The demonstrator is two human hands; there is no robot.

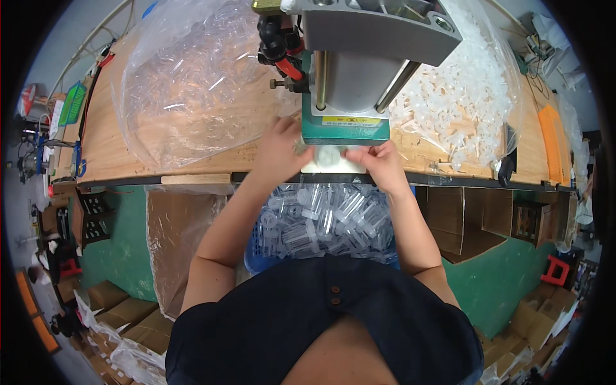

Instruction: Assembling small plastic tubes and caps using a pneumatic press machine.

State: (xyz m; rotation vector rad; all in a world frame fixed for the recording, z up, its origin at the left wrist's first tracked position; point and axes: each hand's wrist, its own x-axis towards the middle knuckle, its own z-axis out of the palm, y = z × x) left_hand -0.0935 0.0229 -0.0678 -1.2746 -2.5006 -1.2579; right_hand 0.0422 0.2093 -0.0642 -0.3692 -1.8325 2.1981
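Note:
Under the green head of a bench press [346, 131], a whitish, translucent round plastic part [328, 156] sits above a pale metal plate [337, 168], slightly blurred. From the left, my left hand [281, 149] has its fingers curled and a fingertip at the part's left edge. On the other side my right hand [383, 165] pinches with thumb and forefinger at its right edge. Below the table edge, between my forearms, a blue basket [255, 247] is full of clear plastic tubes [327, 215] with flanged ends.
A clear plastic bag of transparent parts [192, 96] spreads over the table's left side. Small whitish plastic pieces [449, 96] heap up on the right. Open cardboard boxes stand below, one at the left [176, 237] and one at the right [471, 221]. An orange strip [553, 144] lies far right.

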